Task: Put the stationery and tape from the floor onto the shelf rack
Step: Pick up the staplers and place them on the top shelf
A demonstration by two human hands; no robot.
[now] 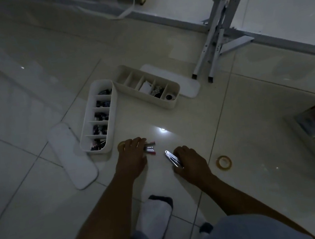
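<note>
Centre-left: left hand (131, 156), fingers curled over red-and-silver stapler (151, 149) on pale tiled floor (252, 118).
Centre: right hand (190, 161), fingers closed round silver metal folding tool (170, 157).
Right: yellowish translucent tape roll (224, 162) loose on floor, untouched.
White metal shelf rack (212, 42) upper right.
Risk: both hands full, so tape left behind; low grip, tool may slip.

Glossy floor tiles (26, 152) are shown, with matt plastic organiser boxes (111, 113), a shiny metal tool (170, 157) and a painted-metal rack (212, 38).
</note>
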